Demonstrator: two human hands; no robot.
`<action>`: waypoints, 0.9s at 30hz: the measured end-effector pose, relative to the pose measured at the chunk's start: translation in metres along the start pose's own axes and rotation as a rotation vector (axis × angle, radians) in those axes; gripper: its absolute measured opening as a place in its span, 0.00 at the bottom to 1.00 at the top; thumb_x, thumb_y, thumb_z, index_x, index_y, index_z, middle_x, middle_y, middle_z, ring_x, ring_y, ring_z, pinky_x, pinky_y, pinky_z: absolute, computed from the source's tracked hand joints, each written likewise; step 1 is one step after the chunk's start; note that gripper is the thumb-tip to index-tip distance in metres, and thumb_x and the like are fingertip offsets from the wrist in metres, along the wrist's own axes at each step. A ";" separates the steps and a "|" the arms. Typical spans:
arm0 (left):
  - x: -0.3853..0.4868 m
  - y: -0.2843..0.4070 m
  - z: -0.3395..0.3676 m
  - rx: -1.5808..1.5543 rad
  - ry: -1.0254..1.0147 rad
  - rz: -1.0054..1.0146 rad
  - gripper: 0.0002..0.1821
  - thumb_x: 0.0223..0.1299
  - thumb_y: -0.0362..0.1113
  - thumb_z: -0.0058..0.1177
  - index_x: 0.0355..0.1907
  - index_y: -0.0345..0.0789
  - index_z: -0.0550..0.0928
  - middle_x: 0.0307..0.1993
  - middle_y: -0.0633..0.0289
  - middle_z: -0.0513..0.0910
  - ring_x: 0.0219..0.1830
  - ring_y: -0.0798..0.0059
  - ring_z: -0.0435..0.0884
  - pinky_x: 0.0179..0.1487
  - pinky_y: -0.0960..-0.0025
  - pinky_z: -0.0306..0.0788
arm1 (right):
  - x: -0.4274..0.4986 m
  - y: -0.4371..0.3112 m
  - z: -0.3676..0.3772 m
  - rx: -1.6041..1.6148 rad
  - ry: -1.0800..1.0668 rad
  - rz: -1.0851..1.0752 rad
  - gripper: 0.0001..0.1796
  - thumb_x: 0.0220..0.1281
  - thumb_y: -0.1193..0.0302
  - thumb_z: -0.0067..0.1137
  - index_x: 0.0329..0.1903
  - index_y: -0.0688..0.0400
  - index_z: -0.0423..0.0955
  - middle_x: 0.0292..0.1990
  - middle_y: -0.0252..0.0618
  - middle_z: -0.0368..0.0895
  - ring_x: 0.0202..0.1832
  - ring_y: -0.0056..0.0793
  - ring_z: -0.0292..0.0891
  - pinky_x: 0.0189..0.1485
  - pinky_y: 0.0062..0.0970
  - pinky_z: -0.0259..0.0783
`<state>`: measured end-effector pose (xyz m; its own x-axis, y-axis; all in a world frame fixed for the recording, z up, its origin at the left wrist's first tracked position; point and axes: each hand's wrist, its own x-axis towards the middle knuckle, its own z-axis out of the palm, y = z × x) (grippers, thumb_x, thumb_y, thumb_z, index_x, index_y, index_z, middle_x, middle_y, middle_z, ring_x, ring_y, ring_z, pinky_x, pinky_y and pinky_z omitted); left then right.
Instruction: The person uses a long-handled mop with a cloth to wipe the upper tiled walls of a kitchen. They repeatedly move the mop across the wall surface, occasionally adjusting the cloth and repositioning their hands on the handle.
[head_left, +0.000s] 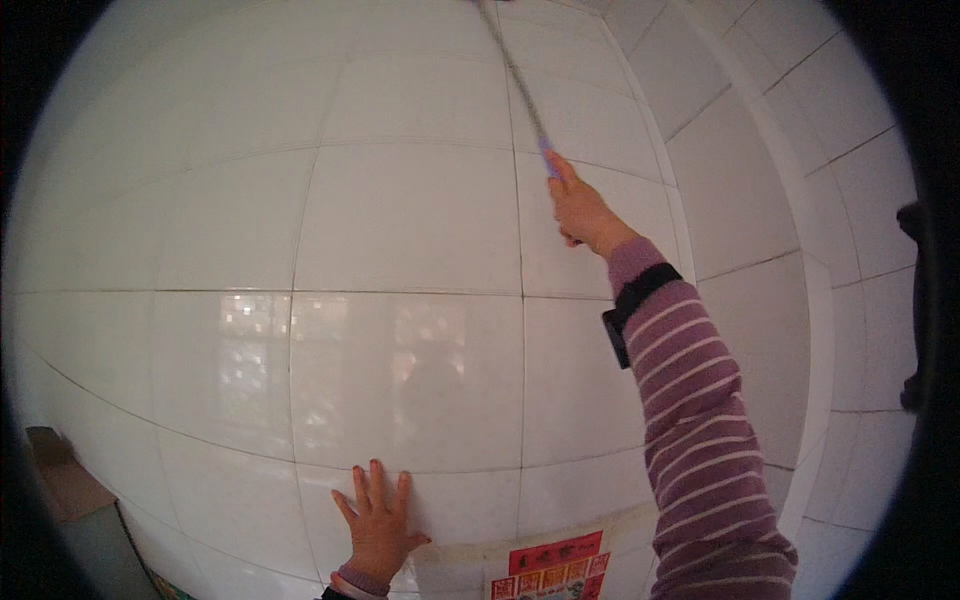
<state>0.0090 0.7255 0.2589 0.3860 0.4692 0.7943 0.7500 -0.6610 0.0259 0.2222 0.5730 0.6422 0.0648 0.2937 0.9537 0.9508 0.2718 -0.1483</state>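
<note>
My right hand (581, 206) is raised at the upper right, gripping the purple handle (551, 161) of a long, thin tool. Its slim grey shaft (517, 75) slants up and left in front of the white tiled wall (405, 217). Only a sliver of something dark shows at the shaft's far end, cut off by the top of the picture. Low in the view, my left hand (377, 529) is spread against the tiles with its palm toward them and holds nothing. A black strap with a dark device (617, 337) is on my right forearm.
A red and yellow printed sheet (551, 566) bearing writing is on the lower wall, right of my left hand. Tiled surfaces (739, 187) meet this wall at a corner on the right. A cardboard box (75, 487) appears at lower left, and a black object (916, 307) at the right rim.
</note>
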 end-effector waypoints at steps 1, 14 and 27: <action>0.001 0.001 0.000 0.000 -0.008 0.003 0.58 0.25 0.57 0.71 0.66 0.45 0.59 0.68 0.43 0.43 0.70 0.39 0.38 0.59 0.25 0.35 | 0.003 -0.012 0.008 -0.074 -0.014 -0.060 0.25 0.67 0.69 0.35 0.66 0.51 0.49 0.26 0.41 0.73 0.16 0.30 0.68 0.15 0.29 0.70; -0.025 -0.032 -0.012 0.034 0.033 0.017 0.58 0.26 0.59 0.70 0.65 0.43 0.59 0.68 0.43 0.44 0.69 0.40 0.40 0.59 0.25 0.39 | 0.009 -0.103 -0.008 -0.232 -0.026 -0.068 0.24 0.68 0.62 0.30 0.66 0.38 0.55 0.29 0.40 0.74 0.18 0.27 0.67 0.20 0.29 0.67; -0.012 -0.043 -0.016 0.065 0.010 0.024 0.61 0.22 0.58 0.72 0.65 0.39 0.59 0.67 0.40 0.43 0.69 0.38 0.37 0.61 0.28 0.38 | -0.042 0.019 -0.130 -0.035 0.326 0.481 0.23 0.69 0.57 0.32 0.65 0.29 0.51 0.17 0.31 0.61 0.12 0.22 0.55 0.11 0.26 0.56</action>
<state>-0.0364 0.7385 0.2579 0.3993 0.4472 0.8003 0.7737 -0.6327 -0.0325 0.2768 0.4463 0.6336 0.5763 0.0782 0.8135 0.8006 0.1458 -0.5812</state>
